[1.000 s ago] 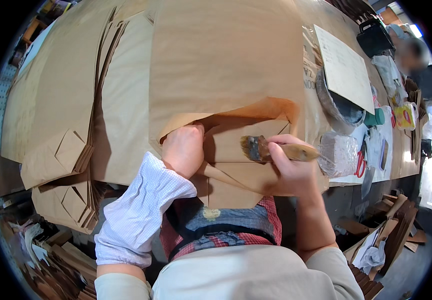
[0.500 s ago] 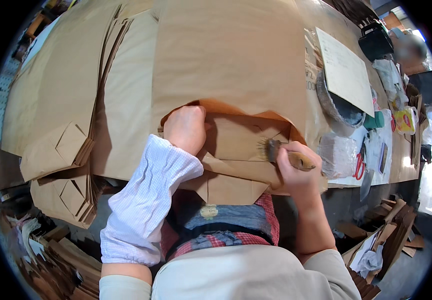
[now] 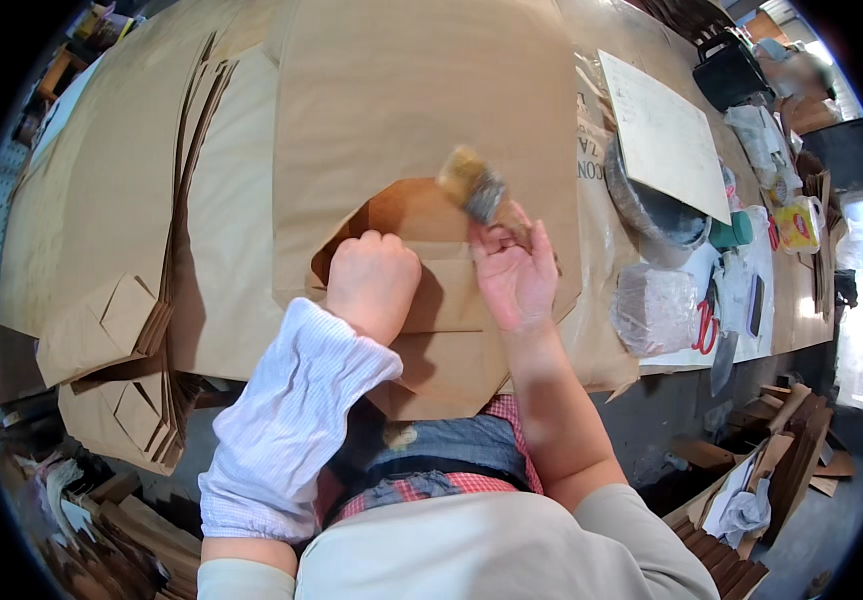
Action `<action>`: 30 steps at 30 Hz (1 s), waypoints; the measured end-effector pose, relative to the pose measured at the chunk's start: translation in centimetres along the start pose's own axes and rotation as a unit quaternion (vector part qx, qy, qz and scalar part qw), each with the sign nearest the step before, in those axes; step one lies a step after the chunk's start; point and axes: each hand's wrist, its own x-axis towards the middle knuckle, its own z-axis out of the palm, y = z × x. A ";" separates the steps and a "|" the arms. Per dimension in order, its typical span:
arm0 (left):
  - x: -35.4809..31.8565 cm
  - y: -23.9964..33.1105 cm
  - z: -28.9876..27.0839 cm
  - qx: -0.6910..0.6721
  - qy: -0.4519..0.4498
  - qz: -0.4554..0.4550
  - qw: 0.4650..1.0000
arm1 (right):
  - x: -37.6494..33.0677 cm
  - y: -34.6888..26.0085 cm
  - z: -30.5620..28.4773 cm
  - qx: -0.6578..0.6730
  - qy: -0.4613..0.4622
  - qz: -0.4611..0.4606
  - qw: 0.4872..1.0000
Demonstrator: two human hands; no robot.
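A large brown paper bag (image 3: 422, 110) lies in front of me, its near end folded open around a dark gap. At the left of that opening my left hand (image 3: 374, 283) is closed in a fist on the bag's paper; the fingertips are hidden beneath it. My right hand (image 3: 519, 275), palm up, holds a brush (image 3: 474, 187) by its handle over the right side of the opening. The pale bristles point away from me and are blurred. A folded flap of the bag hangs over the table's near edge.
Stacked brown bags (image 3: 117, 190) lie on the left. To the right are a basin (image 3: 652, 205) under a white board (image 3: 662, 130), a plastic-wrapped block (image 3: 652, 310), red-handled scissors (image 3: 707, 320) and a knife (image 3: 724, 362) jutting past the edge. Paper scraps (image 3: 752, 480) sit lower right.
My right hand has turned palm up and moved left and away from me, lifting the brush off the bag's inside. The opening's raised far edge has come down at the right. My left fist has shifted slightly nearer.
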 end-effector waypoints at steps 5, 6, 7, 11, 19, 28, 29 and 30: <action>-6.7 -2.3 0.9 -0.438 0.253 -0.108 0.856 | 0.2 -0.5 -0.1 0.060 -0.011 0.045 0.997; -7.5 -3.5 2.0 -0.420 0.246 -0.177 0.856 | 0.2 -0.3 -0.1 0.062 -0.022 0.049 0.997; -7.4 -6.1 5.0 -0.262 0.176 -0.207 0.926 | 0.5 0.0 0.0 0.062 -0.036 0.058 0.996; -5.3 -4.4 6.3 -0.126 0.081 -0.145 0.978 | 0.1 0.0 0.6 0.007 0.015 0.046 0.999; -7.9 1.3 7.3 -0.138 0.091 -0.163 0.973 | 0.0 -0.4 -0.5 -0.027 -0.056 0.080 0.995; -5.4 -4.4 6.4 -0.131 0.078 0.028 0.988 | -7.9 -1.8 1.5 -0.294 -0.001 0.196 0.936; -4.9 -4.2 6.7 -0.129 0.091 0.033 0.987 | -9.6 -3.4 3.1 -0.367 0.001 0.219 0.904; -4.9 -4.2 6.8 -0.123 0.100 0.035 0.987 | -10.3 -5.0 4.6 -0.495 -0.056 0.164 0.851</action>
